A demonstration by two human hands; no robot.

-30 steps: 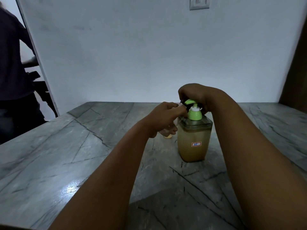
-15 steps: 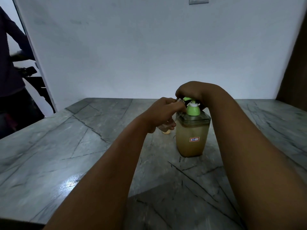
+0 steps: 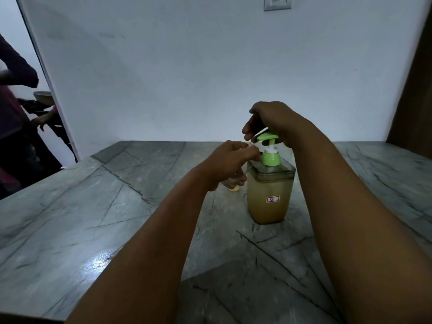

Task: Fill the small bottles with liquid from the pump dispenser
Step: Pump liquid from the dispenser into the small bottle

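Observation:
A square clear pump dispenser (image 3: pixel 270 199) of brownish liquid stands on the grey marble table (image 3: pixel 93 206); it has a green pump head (image 3: pixel 268 137) and a small label reading 35. My left hand (image 3: pixel 231 163) grips a small clear bottle (image 3: pixel 233 181) just left of the dispenser, with the bottle's mouth up under the green spout. My right hand (image 3: pixel 271 120) hovers over the raised pump head, fingers bent down around it. Much of the small bottle is hidden by my left fingers.
A white wall rises behind the table's far edge, with a switch plate (image 3: pixel 277 3) high up. At the far left a person (image 3: pixel 14 127) stands in a doorway beside a dark stand with a bowl (image 3: pixel 43 97). A brown panel borders the right.
The pump head has risen from its pressed-down position and my right hand has lifted with it. My left hand keeps the small bottle under the spout.

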